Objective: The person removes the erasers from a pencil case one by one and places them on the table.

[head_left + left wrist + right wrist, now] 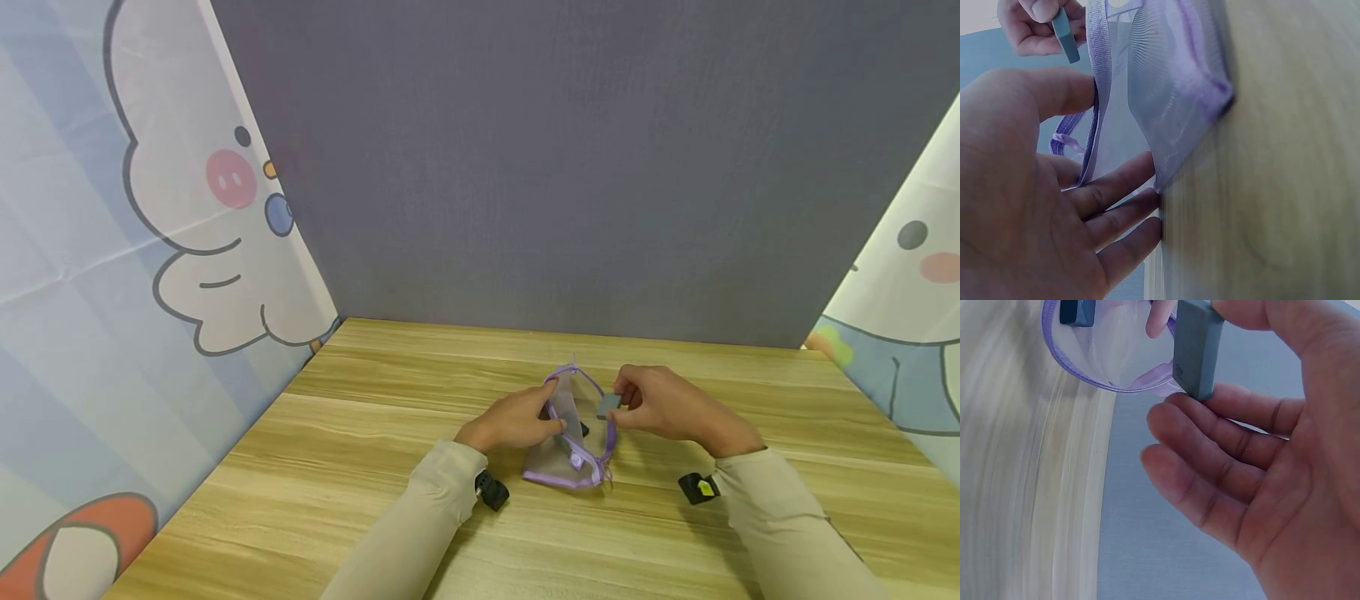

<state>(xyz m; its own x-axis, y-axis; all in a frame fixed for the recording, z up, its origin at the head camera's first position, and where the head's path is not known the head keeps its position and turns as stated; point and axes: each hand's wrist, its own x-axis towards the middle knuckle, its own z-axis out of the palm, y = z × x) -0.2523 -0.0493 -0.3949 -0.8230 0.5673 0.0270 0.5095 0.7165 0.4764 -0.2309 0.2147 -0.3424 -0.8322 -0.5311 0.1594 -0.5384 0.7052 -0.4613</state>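
A translucent mesh zip pouch [551, 462] with purple edging sits on the table, its mouth spread apart. My left hand [517, 417] holds the near-left rim, with thumb and index finger at the purple zipper edge [1100, 56] and the other fingers against the mesh outside. At the pouch's right side my right hand [663, 404] pinches a small grey rectangular block [1197, 350] between thumb and fingers, right by the opening. Another dark block [1077, 311] lies inside the pouch. The exact kind of these blocks cannot be told.
The wood-grain table [360, 467] extends around the pouch, with a dark grey panel [525, 167] standing at its back edge. Cartoon-printed curtains [67, 275] flank both sides. Small black devices [491, 490] hang at both wrists.
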